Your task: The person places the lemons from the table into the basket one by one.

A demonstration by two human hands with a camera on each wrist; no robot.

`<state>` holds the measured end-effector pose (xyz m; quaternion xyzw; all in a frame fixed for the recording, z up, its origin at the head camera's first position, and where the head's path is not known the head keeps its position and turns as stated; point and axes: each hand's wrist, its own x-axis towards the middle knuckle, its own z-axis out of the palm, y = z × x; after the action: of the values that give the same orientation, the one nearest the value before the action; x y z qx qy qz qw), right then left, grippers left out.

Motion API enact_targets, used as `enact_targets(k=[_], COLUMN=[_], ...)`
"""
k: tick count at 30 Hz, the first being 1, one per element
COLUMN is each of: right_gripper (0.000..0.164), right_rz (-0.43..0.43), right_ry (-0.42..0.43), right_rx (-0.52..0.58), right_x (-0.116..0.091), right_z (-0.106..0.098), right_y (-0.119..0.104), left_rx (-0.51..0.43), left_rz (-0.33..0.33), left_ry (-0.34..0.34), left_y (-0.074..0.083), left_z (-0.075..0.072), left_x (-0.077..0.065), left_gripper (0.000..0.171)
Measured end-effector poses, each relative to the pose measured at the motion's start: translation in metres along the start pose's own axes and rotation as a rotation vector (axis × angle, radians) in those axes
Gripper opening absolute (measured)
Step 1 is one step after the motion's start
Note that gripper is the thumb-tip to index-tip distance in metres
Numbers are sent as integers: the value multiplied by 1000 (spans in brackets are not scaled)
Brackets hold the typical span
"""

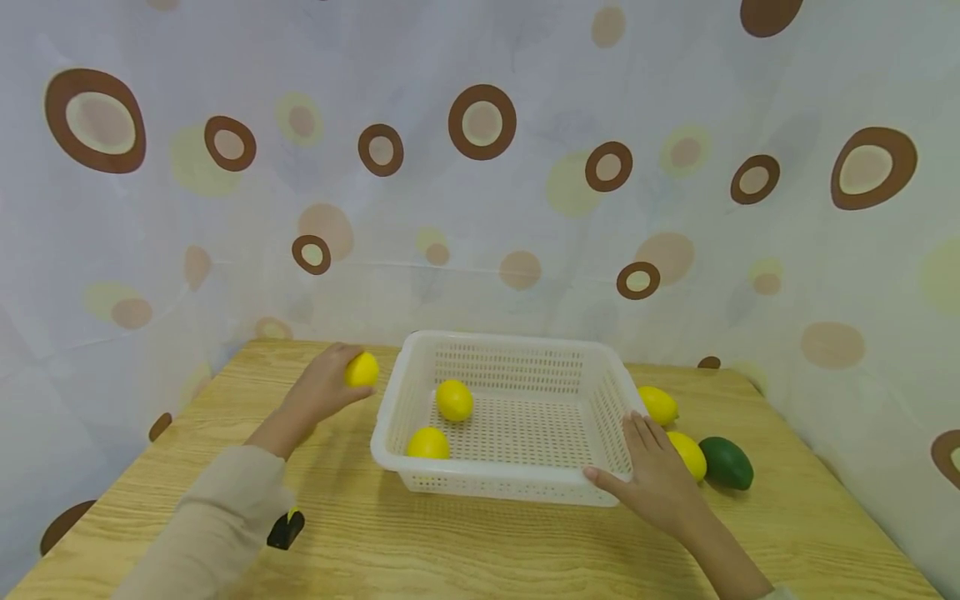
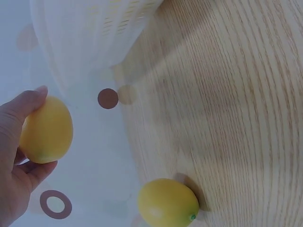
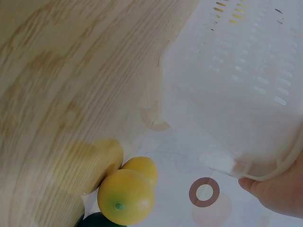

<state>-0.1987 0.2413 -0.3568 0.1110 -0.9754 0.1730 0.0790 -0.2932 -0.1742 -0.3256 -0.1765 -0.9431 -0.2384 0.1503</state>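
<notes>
My left hand holds a yellow lemon between thumb and fingers, left of a white plastic basket and raised above the table. In the left wrist view the held lemon shows clearly, and another lemon lies on the wood below it. Two lemons sit inside the basket, one lemon farther back and one lemon by the front left corner. With its fingers extended, my right hand rests on the basket's front right corner, thumb at the front rim.
To the right of the basket lie a lemon, a second lemon partly behind the right hand, and a dark green avocado-shaped fruit. A patterned curtain hangs behind and beside the wooden table.
</notes>
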Motion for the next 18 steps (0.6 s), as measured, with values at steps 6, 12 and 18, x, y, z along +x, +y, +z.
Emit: enact_targets(k=[6,12,18], right_gripper=[99,99,98], right_rz=[-2,-1,-17], right_ry=[-3,-5,10], right_rx=[0,-5,-13], right_x=[0,1,1], right_z=[1,1,1], right_y=[0,0,1], left_rx=[0,1,-12], left_rz=[26,34,49], left_ry=[7,8,7], left_y=[5,12,22], left_z=[1,2,4], left_x=[5,9,15], left_gripper=[52,53,54])
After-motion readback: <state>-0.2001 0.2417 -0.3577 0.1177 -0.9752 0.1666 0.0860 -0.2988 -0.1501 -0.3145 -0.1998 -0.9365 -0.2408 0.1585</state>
